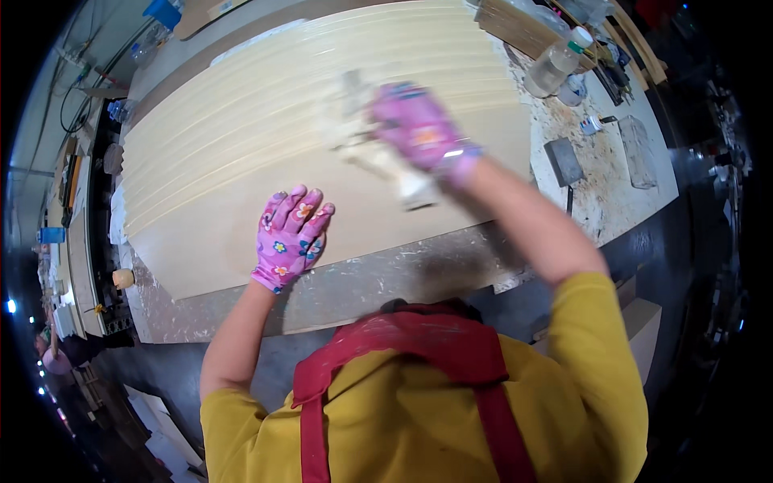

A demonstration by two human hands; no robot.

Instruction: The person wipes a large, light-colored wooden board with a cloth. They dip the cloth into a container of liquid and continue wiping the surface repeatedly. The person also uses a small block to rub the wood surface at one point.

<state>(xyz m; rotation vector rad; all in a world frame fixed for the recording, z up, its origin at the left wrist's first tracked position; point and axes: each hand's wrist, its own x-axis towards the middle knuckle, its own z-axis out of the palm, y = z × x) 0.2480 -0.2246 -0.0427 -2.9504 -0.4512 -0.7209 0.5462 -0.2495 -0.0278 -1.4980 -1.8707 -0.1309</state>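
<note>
Workshop: glue-stained workbench (386,282), stacked wood panels (282,137), glue bottle (555,64)

clear plastic bottle (554,64) and grey block (563,161) on the speckled workbench (596,193).

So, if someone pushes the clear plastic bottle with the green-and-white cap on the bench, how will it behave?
The clear plastic bottle lies on its side on the speckled workbench, so it would probably roll when pushed. It looks thin-walled, likely light and slightly squeezable. Its smooth surface may be slippery for the flowered gloves.

Pink flowered gloves cover both hands (291,237) over a pale cream panel (241,153); yellow shirt (403,435), red apron straps (435,346).
</note>
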